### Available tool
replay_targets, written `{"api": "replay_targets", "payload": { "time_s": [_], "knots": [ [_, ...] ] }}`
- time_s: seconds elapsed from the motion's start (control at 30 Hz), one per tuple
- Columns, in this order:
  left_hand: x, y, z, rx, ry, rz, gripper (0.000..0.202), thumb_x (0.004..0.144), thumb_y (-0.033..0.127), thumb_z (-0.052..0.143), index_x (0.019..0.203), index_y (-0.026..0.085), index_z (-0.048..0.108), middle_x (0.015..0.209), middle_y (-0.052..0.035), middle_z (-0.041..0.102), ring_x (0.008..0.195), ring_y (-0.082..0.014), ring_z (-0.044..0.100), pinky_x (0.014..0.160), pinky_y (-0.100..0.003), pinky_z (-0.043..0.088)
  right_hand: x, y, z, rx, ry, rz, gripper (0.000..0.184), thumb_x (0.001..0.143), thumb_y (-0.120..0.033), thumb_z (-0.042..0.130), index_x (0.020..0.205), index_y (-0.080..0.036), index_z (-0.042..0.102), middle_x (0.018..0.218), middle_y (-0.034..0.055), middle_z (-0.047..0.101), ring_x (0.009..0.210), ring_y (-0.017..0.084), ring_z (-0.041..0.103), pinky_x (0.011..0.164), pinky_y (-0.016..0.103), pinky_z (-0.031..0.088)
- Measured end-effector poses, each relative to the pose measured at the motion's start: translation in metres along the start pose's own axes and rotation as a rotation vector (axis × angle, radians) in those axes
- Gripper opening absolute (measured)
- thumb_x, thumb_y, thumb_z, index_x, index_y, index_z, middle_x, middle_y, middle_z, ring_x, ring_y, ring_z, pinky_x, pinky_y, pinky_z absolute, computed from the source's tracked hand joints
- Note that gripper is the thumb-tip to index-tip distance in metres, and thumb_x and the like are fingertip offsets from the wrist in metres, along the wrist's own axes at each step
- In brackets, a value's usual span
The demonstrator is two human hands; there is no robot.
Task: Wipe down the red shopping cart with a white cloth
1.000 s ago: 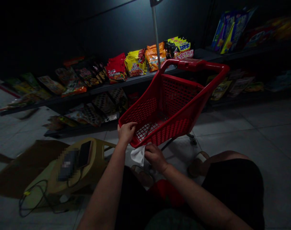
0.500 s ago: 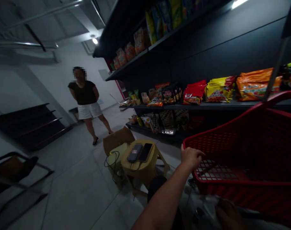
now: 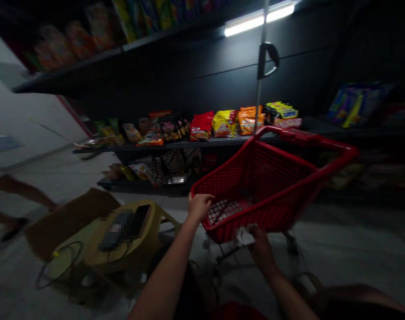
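Red plastic cart lies just ahead, long axis running away, both hands at its near end: the left hand curled closed over the rim, the right hand (a little blurred) pinching a white cloth against the lower wall.

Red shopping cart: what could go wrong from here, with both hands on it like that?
The red shopping cart stands on small caster wheels, so pressure from the left hand on its rim or the right hand with the white cloth might make it roll. The phone lies on the yellow stool beside the left arm and could get knocked off. The loop of cable on the floor could snag a foot.
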State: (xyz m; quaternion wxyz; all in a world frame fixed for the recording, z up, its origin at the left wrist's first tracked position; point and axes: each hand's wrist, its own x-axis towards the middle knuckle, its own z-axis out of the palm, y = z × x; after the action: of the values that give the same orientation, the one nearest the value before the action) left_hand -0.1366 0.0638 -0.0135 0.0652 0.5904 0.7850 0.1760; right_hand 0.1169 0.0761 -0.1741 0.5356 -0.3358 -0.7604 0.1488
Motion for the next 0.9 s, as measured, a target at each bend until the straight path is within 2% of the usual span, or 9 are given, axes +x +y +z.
{"api": "replay_targets", "payload": {
  "time_s": [0.17,0.27,0.37,0.5,0.57,0.63,0.73,0.83,0.9],
  "knots": [
    [0.01,-0.005,0.013,0.019,-0.011,0.012,0.03,0.092,0.033,0.048,0.107,0.036,0.074,0.117,0.0013,0.074,0.119,-0.0248,0.061,0.121,-0.051,0.014,0.075,0.014,-0.072,-0.204,0.399,0.366,0.015,0.075,-0.026,0.056,0.084,-0.019,0.066,0.098,0.0085,0.057,0.09,0.023,0.055,0.086,0.041,0.048],
    [0.009,-0.006,0.014,0.05,-0.011,0.021,0.029,0.091,0.034,0.049,0.107,0.037,0.074,0.117,0.0023,0.074,0.118,-0.0237,0.061,0.121,-0.048,0.016,0.09,0.004,-0.068,-0.091,0.456,0.438,0.023,0.077,-0.027,0.056,0.097,-0.019,0.064,0.104,0.007,0.055,0.096,0.021,0.053,0.092,0.038,0.045],
    [0.01,-0.006,0.014,0.079,-0.009,0.022,0.029,0.091,0.035,0.05,0.106,0.036,0.075,0.115,0.002,0.075,0.116,-0.0236,0.062,0.12,-0.047,0.016,0.058,-0.022,-0.026,0.044,0.252,0.436,0.026,0.079,-0.024,0.057,0.104,-0.02,0.063,0.104,0.0071,0.059,0.098,0.023,0.054,0.091,0.038,0.046],
    [0.012,-0.008,0.017,0.106,-0.014,0.02,0.03,0.092,0.036,0.049,0.107,0.035,0.075,0.113,0.0004,0.076,0.114,-0.0242,0.063,0.119,-0.046,0.017,0.007,-0.048,0.018,0.156,-0.354,0.022,0.018,0.082,-0.017,0.06,0.097,-0.023,0.068,0.101,0.0056,0.065,0.095,0.022,0.056,0.085,0.033,0.047],
    [0.012,-0.008,0.019,0.104,-0.012,0.027,0.031,0.092,0.037,0.048,0.108,0.035,0.074,0.113,0.0004,0.076,0.112,-0.0244,0.064,0.118,-0.047,0.019,0.001,-0.046,0.015,0.146,-0.439,-0.09,0.015,0.084,-0.017,0.059,0.093,-0.023,0.07,0.101,0.005,0.066,0.094,0.021,0.056,0.084,0.032,0.047],
    [0.012,-0.007,0.02,0.094,-0.007,0.035,0.031,0.092,0.037,0.048,0.108,0.035,0.074,0.111,0.0007,0.076,0.111,-0.0244,0.065,0.117,-0.047,0.02,0.009,-0.031,0.0,0.135,-0.341,-0.021,0.014,0.084,-0.019,0.059,0.089,-0.023,0.071,0.1,0.0049,0.066,0.094,0.021,0.057,0.085,0.033,0.046],
    [0.011,-0.004,0.02,0.099,-0.01,0.04,0.031,0.091,0.037,0.048,0.108,0.035,0.074,0.109,0.0003,0.077,0.111,-0.0248,0.065,0.116,-0.047,0.022,0.03,0.006,-0.032,0.158,0.084,0.352,0.011,0.073,-0.021,0.065,0.083,-0.021,0.069,0.095,0.0038,0.064,0.093,0.021,0.057,0.086,0.033,0.046],
    [0.009,0.0,0.02,0.115,-0.023,0.055,0.031,0.091,0.038,0.049,0.107,0.034,0.075,0.11,-0.0008,0.077,0.111,-0.0258,0.065,0.116,-0.048,0.021,0.049,0.044,-0.054,0.108,0.509,0.662,0.023,0.074,-0.026,0.058,0.096,-0.018,0.062,0.099,0.0053,0.06,0.093,0.019,0.055,0.089,0.035,0.045],
    [0.007,0.002,0.019,0.131,-0.026,0.057,0.031,0.091,0.038,0.049,0.108,0.035,0.074,0.112,-0.0014,0.076,0.112,-0.0272,0.064,0.117,-0.054,0.017,0.056,0.052,-0.056,0.145,0.633,0.763,0.031,0.082,-0.03,0.05,0.108,-0.016,0.056,0.104,0.0075,0.059,0.093,0.018,0.055,0.088,0.035,0.045]
  ]
}}
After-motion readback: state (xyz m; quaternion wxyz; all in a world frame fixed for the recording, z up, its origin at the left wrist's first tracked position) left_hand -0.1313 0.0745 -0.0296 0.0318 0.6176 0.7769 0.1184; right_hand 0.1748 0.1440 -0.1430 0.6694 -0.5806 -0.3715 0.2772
